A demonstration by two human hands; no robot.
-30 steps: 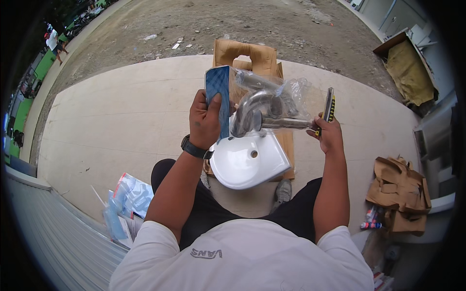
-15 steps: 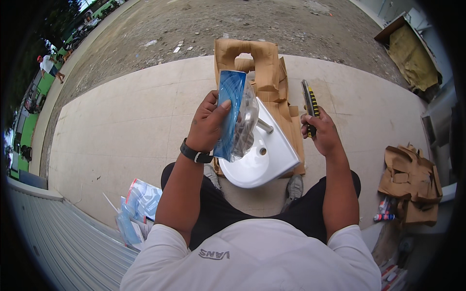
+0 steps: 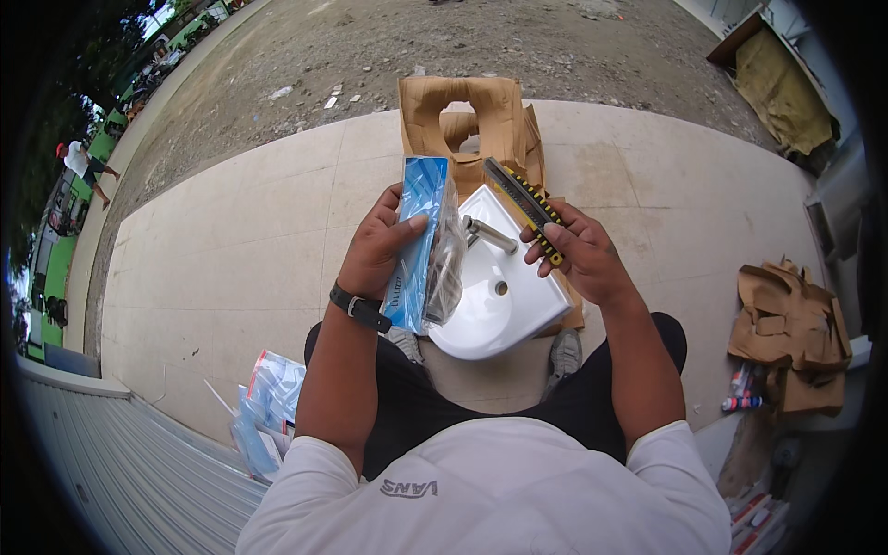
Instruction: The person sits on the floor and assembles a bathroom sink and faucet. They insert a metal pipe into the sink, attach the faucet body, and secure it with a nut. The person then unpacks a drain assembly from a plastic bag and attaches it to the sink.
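Observation:
My left hand (image 3: 375, 242) is closed round a clear plastic package with a blue card (image 3: 418, 236), held upright above the left side of the sink. Dark or metallic parts inside the plastic are too blurred to name. In my right hand (image 3: 585, 248) is a yellow-and-black utility knife (image 3: 525, 208), tilted with its tip up and to the left, apart from the package. Below both hands lies a white ceramic washbasin (image 3: 481, 319) with a chrome faucet (image 3: 492, 236) on it. The basin rests on brown cardboard (image 3: 507, 106) between my feet.
Folded cardboard (image 3: 786, 314) lies at the right beside small bottles or tubes (image 3: 743, 393). Plastic-wrapped packages (image 3: 276, 384) lie on the tiles at the left, near a corrugated metal panel (image 3: 139, 462). Gravelly ground borders the tiled floor (image 3: 231, 250). A person (image 3: 83, 166) walks far left.
My right hand has brought the utility knife leftward, nearer the package and over the basin. My left hand has lowered the package slightly and moved it left. The distant person has moved.

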